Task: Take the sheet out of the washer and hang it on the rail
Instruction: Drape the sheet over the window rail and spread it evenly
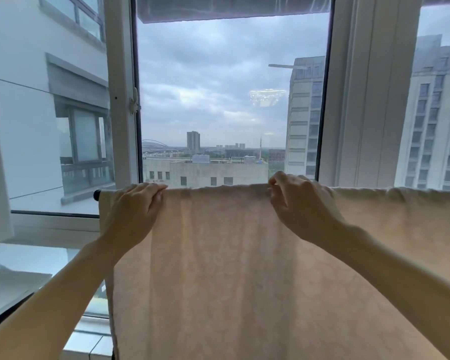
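Observation:
A pale pink patterned sheet hangs draped over a horizontal rail, covering it from near its left end to the right edge of view. Only the rail's black end cap shows, at the left. My left hand rests on the sheet's top fold near its left edge, fingers curled over the rail. At the middle of the fold my right hand pinches the fabric between thumb and fingers. The washer is out of view.
Close behind the rail stands a large window with white frames and a handle. A white sill runs below at the left. Tall buildings show outside.

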`<state>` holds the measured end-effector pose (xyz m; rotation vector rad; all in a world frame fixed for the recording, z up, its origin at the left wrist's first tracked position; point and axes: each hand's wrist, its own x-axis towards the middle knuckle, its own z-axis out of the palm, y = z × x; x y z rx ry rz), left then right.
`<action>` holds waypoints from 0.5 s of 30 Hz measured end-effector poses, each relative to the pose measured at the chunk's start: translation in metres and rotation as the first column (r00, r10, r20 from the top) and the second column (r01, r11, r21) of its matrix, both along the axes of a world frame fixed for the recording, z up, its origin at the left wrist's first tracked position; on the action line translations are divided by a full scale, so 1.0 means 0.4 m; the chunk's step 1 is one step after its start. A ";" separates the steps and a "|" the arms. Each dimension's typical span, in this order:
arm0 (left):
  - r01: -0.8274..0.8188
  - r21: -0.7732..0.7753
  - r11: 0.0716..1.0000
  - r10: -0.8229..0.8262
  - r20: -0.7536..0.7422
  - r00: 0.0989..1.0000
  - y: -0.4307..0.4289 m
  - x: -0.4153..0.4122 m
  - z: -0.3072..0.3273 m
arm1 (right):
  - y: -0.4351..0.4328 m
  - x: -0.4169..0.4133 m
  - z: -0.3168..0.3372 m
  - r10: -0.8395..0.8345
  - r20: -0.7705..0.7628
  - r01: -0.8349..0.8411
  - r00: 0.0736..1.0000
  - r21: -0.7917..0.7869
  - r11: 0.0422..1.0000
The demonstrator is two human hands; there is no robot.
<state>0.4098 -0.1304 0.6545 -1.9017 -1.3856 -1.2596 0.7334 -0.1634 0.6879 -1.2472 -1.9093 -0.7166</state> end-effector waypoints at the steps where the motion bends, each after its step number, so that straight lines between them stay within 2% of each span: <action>1: -0.010 -0.016 1.000 0.010 0.021 1.000 0.001 -0.018 -0.004 | 0.006 -0.016 -0.001 0.008 0.008 -0.008 1.000 0.006 1.000; 6: -0.084 -0.045 0.995 0.087 0.072 0.994 -0.003 -0.096 -0.031 | 0.027 -0.102 0.001 0.063 0.089 -0.062 0.994 -0.013 0.998; 9: -0.118 -0.042 0.992 0.123 0.151 0.981 -0.013 -0.135 -0.037 | 0.040 -0.163 -0.004 0.069 0.163 -0.068 0.984 -0.013 0.998; 12: -0.154 0.023 0.988 0.139 0.314 0.939 -0.022 -0.162 -0.041 | 0.049 -0.223 -0.006 0.103 0.197 -0.102 0.975 -0.014 0.995; 15: -0.063 0.039 0.997 0.030 0.566 0.824 -0.029 -0.159 -0.042 | 0.052 -0.283 -0.008 0.180 0.214 -0.175 0.960 -0.039 0.984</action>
